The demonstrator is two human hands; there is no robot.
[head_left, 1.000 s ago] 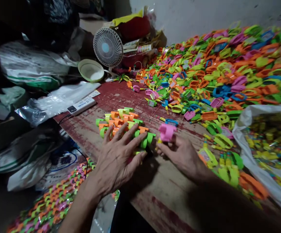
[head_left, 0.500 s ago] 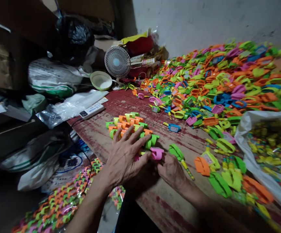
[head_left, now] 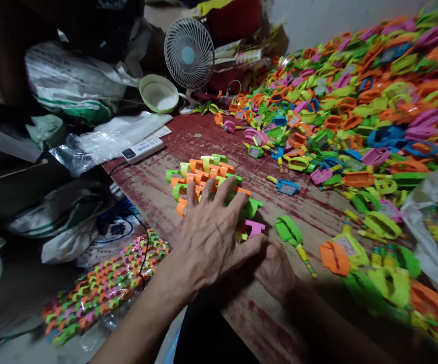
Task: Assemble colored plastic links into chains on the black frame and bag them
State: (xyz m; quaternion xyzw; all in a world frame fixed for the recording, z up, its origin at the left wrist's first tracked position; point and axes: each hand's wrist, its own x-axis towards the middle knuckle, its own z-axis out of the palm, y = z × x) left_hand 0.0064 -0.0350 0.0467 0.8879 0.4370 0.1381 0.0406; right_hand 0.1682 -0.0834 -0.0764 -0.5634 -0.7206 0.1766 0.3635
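Observation:
My left hand [head_left: 213, 235] lies flat, fingers spread, on a linked strip of orange and green plastic pieces [head_left: 203, 177] on the worn red table [head_left: 158, 177]. A pink piece [head_left: 252, 227] sits at the near end of the strip, just past my left thumb. My right hand [head_left: 275, 268] is beside it in shadow, its fingers curled toward the pink piece and partly hidden by the left hand. A green piece with a striped stick [head_left: 290, 232] lies just to the right.
A big heap of coloured plastic pieces [head_left: 374, 101] covers the table's right side. A white bag [head_left: 434, 222] of parts stands at right. At the back are a small fan [head_left: 189, 53], a bowl [head_left: 158, 93] and a power strip [head_left: 143, 148]. Finished chains [head_left: 105, 288] lie below left.
The pink piece went from held up in my right hand down to the end of the strip. My right hand slid under the left. The view tilted down.

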